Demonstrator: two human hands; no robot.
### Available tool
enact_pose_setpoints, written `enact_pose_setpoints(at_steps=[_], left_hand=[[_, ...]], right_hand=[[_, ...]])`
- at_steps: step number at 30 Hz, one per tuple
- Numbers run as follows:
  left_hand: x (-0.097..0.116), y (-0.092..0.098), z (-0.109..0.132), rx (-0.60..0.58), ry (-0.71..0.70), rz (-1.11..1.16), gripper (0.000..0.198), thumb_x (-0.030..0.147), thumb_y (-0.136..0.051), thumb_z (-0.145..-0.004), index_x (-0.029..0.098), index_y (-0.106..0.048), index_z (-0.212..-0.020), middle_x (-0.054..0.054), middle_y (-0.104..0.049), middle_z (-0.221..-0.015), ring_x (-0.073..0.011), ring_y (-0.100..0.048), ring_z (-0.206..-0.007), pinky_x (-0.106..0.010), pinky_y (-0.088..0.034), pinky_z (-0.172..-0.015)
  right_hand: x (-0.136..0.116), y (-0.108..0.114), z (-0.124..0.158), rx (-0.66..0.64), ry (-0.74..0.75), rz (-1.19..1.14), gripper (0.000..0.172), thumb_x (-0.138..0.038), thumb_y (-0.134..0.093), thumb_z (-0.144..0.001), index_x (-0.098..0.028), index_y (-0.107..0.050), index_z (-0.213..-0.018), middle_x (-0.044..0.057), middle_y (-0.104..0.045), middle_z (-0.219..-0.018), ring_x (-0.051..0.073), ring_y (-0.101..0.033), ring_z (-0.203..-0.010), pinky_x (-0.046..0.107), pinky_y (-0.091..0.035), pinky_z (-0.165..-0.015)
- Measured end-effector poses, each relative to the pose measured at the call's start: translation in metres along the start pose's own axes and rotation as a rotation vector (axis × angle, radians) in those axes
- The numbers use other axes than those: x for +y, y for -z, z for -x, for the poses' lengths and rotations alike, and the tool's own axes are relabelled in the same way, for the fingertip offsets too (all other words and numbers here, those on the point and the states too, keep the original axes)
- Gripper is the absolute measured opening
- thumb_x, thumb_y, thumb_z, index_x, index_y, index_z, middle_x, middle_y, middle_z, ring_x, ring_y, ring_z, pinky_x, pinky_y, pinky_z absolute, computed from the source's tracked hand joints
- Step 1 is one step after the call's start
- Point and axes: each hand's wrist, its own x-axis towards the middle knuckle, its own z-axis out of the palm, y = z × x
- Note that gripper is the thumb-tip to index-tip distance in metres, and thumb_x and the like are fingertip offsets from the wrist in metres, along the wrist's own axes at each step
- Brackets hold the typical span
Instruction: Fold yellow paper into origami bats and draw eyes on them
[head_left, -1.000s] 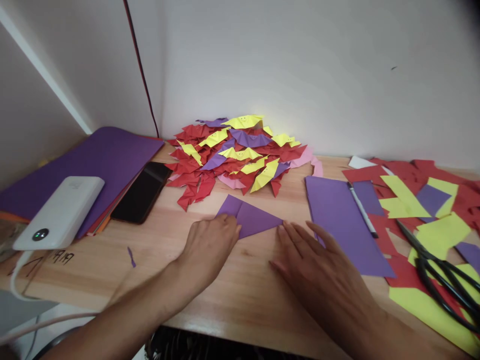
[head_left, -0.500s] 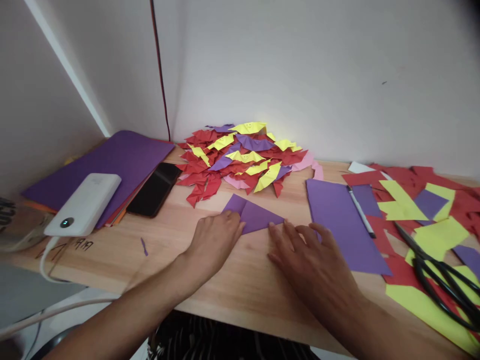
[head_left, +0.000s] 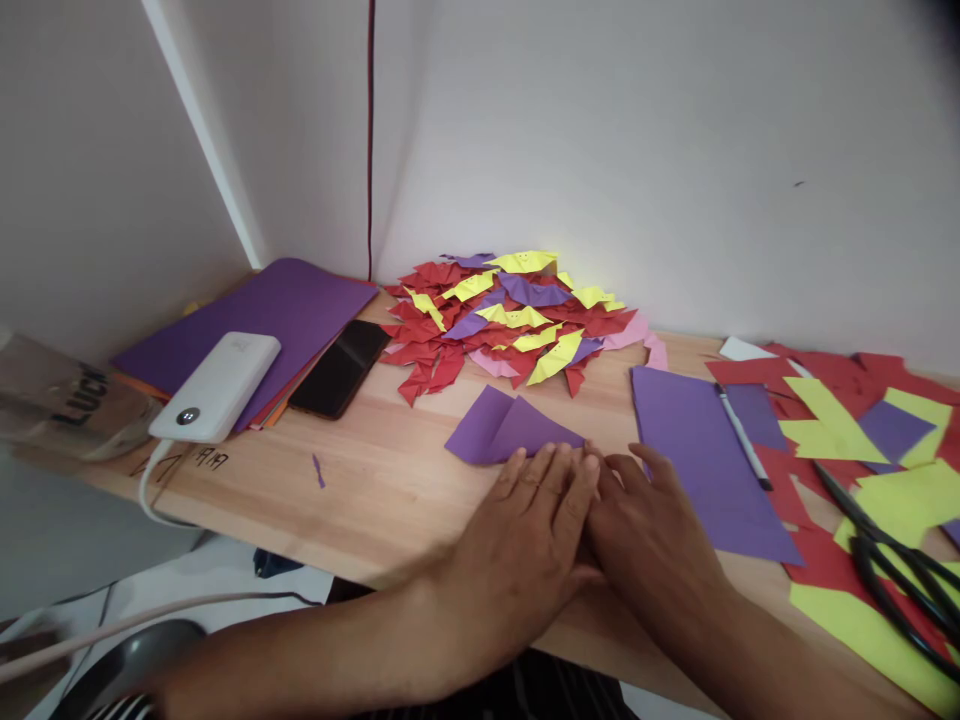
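A folded piece of purple paper point(head_left: 491, 425) lies on the wooden table in front of me, its left part lifting a little along a crease. My left hand point(head_left: 517, 545) rests on its lower right edge with the fingers stretched out side by side. Close against it, my right hand point(head_left: 649, 525) has bent fingers at the paper's right corner, pinching or pressing it there. The left hand partly hides that corner and the right thumb. Behind the paper sits a heap of folded red, yellow, purple and pink paper shapes point(head_left: 517, 315), some with drawn faces.
To the right lie purple sheets point(head_left: 697, 470) with a marker point(head_left: 742, 437), black-handled scissors point(head_left: 892, 555) and coloured paper scraps point(head_left: 832, 425). On the left are a white power bank point(head_left: 217, 385) with a cable, a phone point(head_left: 341, 370) and a purple sheet stack point(head_left: 300, 285).
My left hand has moved right, from the paper's left part to beside my right hand, its fingers now straightened. The paper's left part has lifted open slightly. The view has shifted left.
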Motion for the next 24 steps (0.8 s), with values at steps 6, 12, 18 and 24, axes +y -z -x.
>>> enact_pose_setpoints(at_steps=[6, 12, 18, 24], left_hand=[[-0.004, -0.017, 0.001, -0.063, 0.048, 0.044, 0.081, 0.060, -0.035, -0.091, 0.006, -0.016, -0.149, -0.015, -0.019, -0.156, -0.0271, -0.018, -0.145, -0.043, -0.022, -0.118], [-0.015, -0.013, 0.012, -0.082, 0.021, 0.047, 0.079, 0.059, -0.033, -0.092, 0.008, -0.016, -0.150, -0.013, -0.019, -0.157, -0.0226, -0.017, -0.145, -0.038, -0.027, -0.117], [-0.030, -0.004, 0.024, -0.096, -0.008, 0.037, 0.074, 0.057, -0.029, -0.094, 0.008, -0.020, -0.149, -0.011, -0.021, -0.156, -0.0214, -0.017, -0.145, -0.037, -0.025, -0.118], [-0.038, 0.004, 0.037, -0.120, 0.020, 0.003, 0.069, 0.055, -0.027, -0.095, 0.010, -0.024, -0.148, -0.011, -0.025, -0.155, -0.0210, -0.022, -0.144, -0.039, -0.026, -0.117]], right_hand=[[0.001, 0.001, 0.000, 0.015, 0.004, 0.010, 0.036, -0.004, -0.051, -0.074, -0.003, -0.071, -0.103, 0.022, -0.069, -0.109, 0.031, -0.064, -0.088, 0.049, -0.045, -0.090], [0.002, 0.001, 0.001, 0.018, 0.009, 0.029, 0.033, -0.009, -0.051, -0.081, -0.006, -0.070, -0.108, 0.020, -0.070, -0.108, 0.030, -0.064, -0.087, 0.049, -0.043, -0.092], [0.002, 0.001, 0.000, 0.003, -0.019, 0.033, 0.035, -0.027, -0.050, -0.092, -0.010, -0.066, -0.119, 0.018, -0.069, -0.110, 0.028, -0.063, -0.090, 0.047, -0.040, -0.094], [0.004, 0.001, 0.000, -0.008, -0.018, 0.024, 0.035, -0.026, -0.050, -0.092, -0.010, -0.065, -0.120, 0.018, -0.069, -0.111, 0.028, -0.063, -0.091, 0.047, -0.038, -0.095]])
